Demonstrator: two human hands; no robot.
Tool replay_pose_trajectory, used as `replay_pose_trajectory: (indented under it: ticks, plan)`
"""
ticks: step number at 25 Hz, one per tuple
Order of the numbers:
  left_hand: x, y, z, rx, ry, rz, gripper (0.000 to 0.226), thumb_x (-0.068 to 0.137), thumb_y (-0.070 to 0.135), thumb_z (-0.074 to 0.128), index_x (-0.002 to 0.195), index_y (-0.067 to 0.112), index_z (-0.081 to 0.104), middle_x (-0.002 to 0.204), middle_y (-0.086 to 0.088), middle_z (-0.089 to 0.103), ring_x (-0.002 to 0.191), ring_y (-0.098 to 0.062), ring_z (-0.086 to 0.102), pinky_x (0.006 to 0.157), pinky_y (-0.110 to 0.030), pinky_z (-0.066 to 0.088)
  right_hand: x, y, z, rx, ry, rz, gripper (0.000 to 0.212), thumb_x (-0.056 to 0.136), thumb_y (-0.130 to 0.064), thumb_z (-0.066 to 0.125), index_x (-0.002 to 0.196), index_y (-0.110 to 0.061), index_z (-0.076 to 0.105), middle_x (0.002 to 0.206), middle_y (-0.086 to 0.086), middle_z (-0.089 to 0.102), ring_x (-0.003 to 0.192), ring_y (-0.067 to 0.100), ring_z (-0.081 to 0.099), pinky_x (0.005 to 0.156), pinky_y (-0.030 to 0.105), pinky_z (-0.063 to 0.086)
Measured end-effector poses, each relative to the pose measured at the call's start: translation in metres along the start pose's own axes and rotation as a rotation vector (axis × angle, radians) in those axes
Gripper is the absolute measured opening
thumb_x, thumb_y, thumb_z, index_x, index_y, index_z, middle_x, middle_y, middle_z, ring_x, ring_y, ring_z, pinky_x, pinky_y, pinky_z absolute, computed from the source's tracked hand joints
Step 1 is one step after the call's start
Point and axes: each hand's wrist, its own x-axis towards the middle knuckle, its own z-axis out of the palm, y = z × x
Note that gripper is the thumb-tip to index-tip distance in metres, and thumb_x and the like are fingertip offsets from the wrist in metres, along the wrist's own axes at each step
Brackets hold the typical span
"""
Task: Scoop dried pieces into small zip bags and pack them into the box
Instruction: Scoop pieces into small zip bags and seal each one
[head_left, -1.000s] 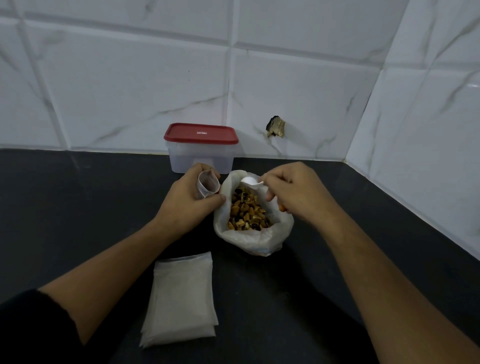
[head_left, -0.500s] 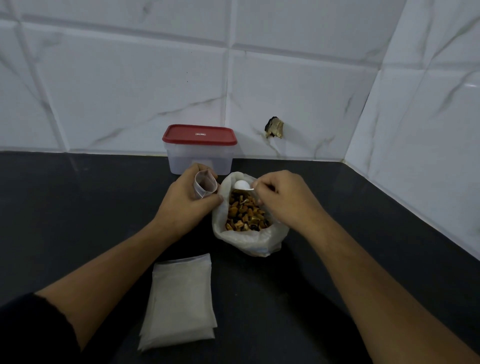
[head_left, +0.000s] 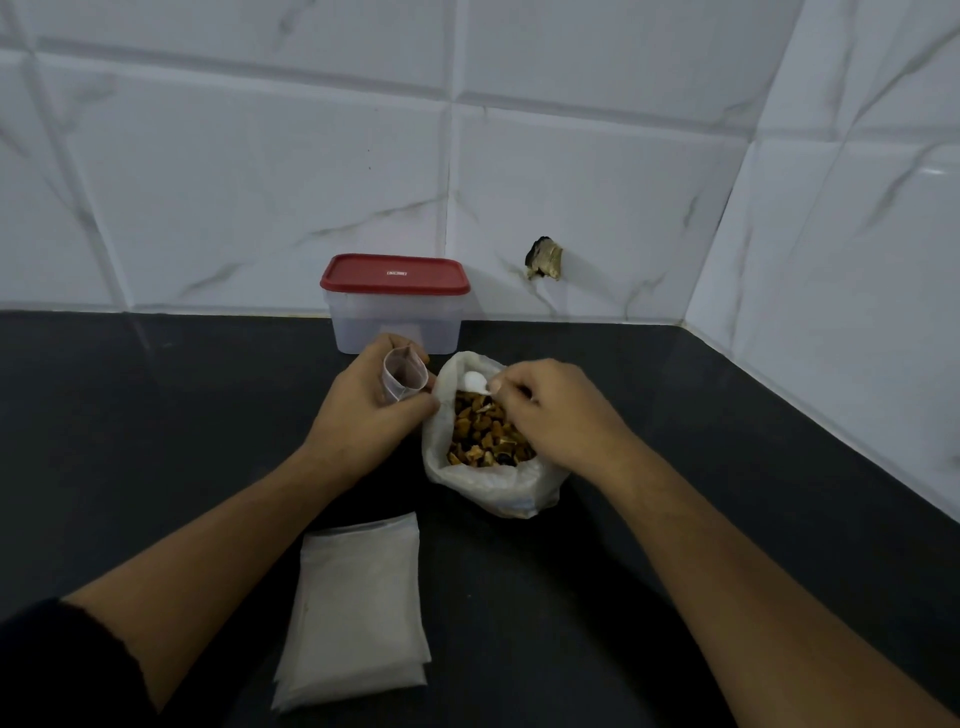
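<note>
Left grip: grasping. The fingers and thumb are curled round a small zip bag, whose mouth is held open and turned upward. The bag is off the worktop, just left of the sack.

Right grip: grasping. The thumb and fingers pinch the handle of a white spoon. The spoon's bowl sits at the far rim of the sack, above the contents, and shows white. The hand overlaps the sack's right edge.

Sack: white plastic, standing on the worktop between the two hands, with its mouth rolled open. It holds the dried pieces, brown and orange with a few dark ones.

Box: clear-walled, standing at the back of the worktop against the wall, just behind the left grip. Its red lid is on.

Stack of bags: flat and pale, lying on the worktop near the person, between the forearms and closer to the left one.

Surroundings: the worktop is dark. The wall is white veined tile and turns a corner on the right. There is a broken patch in the tile right of the box. A dark sleeve covers the upper left arm.
</note>
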Motion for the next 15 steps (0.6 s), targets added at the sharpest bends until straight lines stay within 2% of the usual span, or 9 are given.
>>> replay_pose_trajectory:
  ticks: [3,7,9,11,13,15]
  plan:
    - [0.0,0.0,0.0,-0.006,-0.001,0.0,0.032,0.076,0.025,0.072,0.107,0.025,0.061,0.101,-0.001,0.074,0.099,-0.02,0.071,0.091,-0.054,0.058,0.001,-0.003,0.0,-0.073,-0.061,-0.012,0.034,0.108,-0.033,0.047,0.087,-0.02,0.07,0.08,-0.001,0.07,0.073,0.018,0.067,0.07,0.042,0.057]
    - [-0.001,-0.001,0.0,-0.01,-0.007,0.001,0.032,0.076,0.025,0.071,0.107,0.025,0.061,0.1,0.0,0.074,0.098,-0.019,0.071,0.091,-0.052,0.059,0.003,0.004,-0.023,0.09,0.088,0.06,0.035,0.106,-0.028,0.047,0.088,-0.016,0.075,0.082,-0.006,0.074,0.073,0.025,0.069,0.069,0.046,0.058]
    - [0.0,-0.002,0.0,-0.012,-0.006,-0.001,0.031,0.076,0.025,0.071,0.106,0.025,0.062,0.099,0.0,0.074,0.097,-0.02,0.071,0.091,-0.054,0.059,0.0,0.0,-0.016,0.038,0.033,0.046,0.032,0.107,-0.029,0.049,0.09,-0.018,0.074,0.077,-0.006,0.072,0.065,0.018,0.066,0.065,0.044,0.057]
    - [0.0,-0.002,0.0,-0.015,-0.007,-0.001,0.031,0.077,0.025,0.071,0.106,0.025,0.062,0.099,-0.001,0.074,0.097,-0.02,0.071,0.091,-0.055,0.059,-0.001,-0.004,-0.006,-0.041,-0.049,0.026,0.034,0.107,-0.031,0.049,0.085,-0.017,0.071,0.076,0.0,0.07,0.065,0.02,0.065,0.067,0.046,0.057]
    - [0.0,-0.002,0.0,-0.021,-0.008,-0.004,0.031,0.077,0.026,0.071,0.106,0.026,0.062,0.1,-0.001,0.074,0.098,-0.02,0.072,0.091,-0.055,0.059,0.002,-0.002,-0.011,0.011,-0.016,0.06,0.037,0.108,-0.029,0.048,0.085,-0.012,0.071,0.072,0.0,0.07,0.059,0.019,0.062,0.06,0.041,0.053]
    - [-0.001,-0.002,-0.001,-0.029,-0.006,-0.006,0.032,0.077,0.027,0.072,0.108,0.025,0.062,0.1,-0.001,0.075,0.098,-0.021,0.072,0.092,-0.055,0.058,0.004,0.002,-0.022,0.085,0.062,0.112,0.038,0.108,-0.028,0.049,0.08,-0.015,0.071,0.064,-0.007,0.067,0.051,0.015,0.053,0.055,0.035,0.046]
